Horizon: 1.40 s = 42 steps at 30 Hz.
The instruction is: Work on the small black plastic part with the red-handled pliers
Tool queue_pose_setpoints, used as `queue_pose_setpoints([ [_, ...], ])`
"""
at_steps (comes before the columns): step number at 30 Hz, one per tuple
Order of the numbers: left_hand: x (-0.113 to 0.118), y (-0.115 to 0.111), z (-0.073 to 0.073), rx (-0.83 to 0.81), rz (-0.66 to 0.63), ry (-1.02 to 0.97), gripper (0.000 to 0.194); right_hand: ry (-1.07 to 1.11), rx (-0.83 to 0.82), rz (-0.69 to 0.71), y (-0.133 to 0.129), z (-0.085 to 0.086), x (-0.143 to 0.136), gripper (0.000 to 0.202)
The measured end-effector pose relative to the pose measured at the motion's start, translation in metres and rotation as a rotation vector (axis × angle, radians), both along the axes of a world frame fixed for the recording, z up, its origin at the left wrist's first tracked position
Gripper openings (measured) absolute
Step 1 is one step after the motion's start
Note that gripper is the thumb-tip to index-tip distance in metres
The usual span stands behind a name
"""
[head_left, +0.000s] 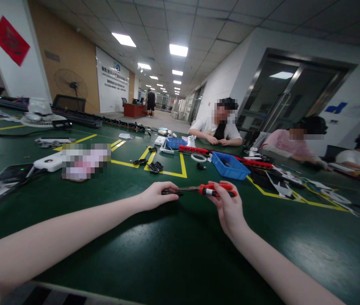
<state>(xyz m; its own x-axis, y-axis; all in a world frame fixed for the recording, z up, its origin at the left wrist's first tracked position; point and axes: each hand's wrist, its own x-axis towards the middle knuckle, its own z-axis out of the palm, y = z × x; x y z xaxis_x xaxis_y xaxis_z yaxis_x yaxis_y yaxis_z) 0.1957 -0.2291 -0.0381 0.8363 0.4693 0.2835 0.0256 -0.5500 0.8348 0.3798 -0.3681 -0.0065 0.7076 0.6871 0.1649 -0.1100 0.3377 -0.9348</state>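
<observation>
My left hand is closed on a small black part, held just above the green table. In my right hand are red-and-black pliers, my fingers wrapped round the handles. The pliers' tips point left and meet the black part or lie close beside it; the exact contact is too small to tell. Beyond my hands lies a pile of small black parts by yellow tape, with more black pieces to its left.
A blue bin stands beyond my right hand, a second blue bin farther back. A white ring lies between. At left are a white power strip and cables. Red strips stretch rightward. Several people sit across the table.
</observation>
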Motion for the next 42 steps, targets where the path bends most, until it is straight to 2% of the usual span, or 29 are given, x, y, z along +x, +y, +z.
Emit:
queue_pose_setpoints([
  [5, 0.001, 0.002, -0.002, -0.070, -0.039, -0.012, 0.030, 0.012, 0.012, 0.010, 0.000, 0.000, 0.001, 0.053],
  [11, -0.002, -0.001, 0.001, 0.071, 0.048, 0.003, 0.031, -0.010, 0.002, 0.016, -0.001, 0.001, 0.000, 0.050],
  [17, -0.003, -0.003, 0.002, 0.095, 0.097, 0.010, 0.028, 0.017, -0.007, 0.023, 0.000, -0.003, 0.001, 0.048],
  [23, -0.002, -0.003, 0.001, 0.095, 0.086, -0.002, 0.026, 0.021, -0.017, 0.019, 0.003, -0.005, 0.007, 0.051],
  [30, -0.003, -0.002, 0.002, 0.131, 0.084, 0.023, 0.026, -0.069, -0.068, 0.141, 0.008, -0.007, 0.016, 0.051],
  [32, -0.003, -0.001, 0.001, 0.143, 0.091, 0.032, 0.026, -0.154, -0.087, 0.163, 0.010, -0.010, 0.023, 0.052],
  [34, -0.004, 0.001, -0.001, 0.168, 0.111, 0.042, 0.025, -0.346, -0.126, 0.194, 0.011, -0.012, 0.036, 0.053],
  [37, -0.004, 0.004, -0.003, 0.225, 0.139, 0.062, 0.025, -0.666, -0.218, 0.377, 0.010, -0.013, 0.058, 0.058],
  [42, -0.003, 0.005, -0.005, 0.298, 0.124, 0.098, 0.024, -0.917, -0.449, 0.393, 0.005, -0.010, 0.081, 0.054],
])
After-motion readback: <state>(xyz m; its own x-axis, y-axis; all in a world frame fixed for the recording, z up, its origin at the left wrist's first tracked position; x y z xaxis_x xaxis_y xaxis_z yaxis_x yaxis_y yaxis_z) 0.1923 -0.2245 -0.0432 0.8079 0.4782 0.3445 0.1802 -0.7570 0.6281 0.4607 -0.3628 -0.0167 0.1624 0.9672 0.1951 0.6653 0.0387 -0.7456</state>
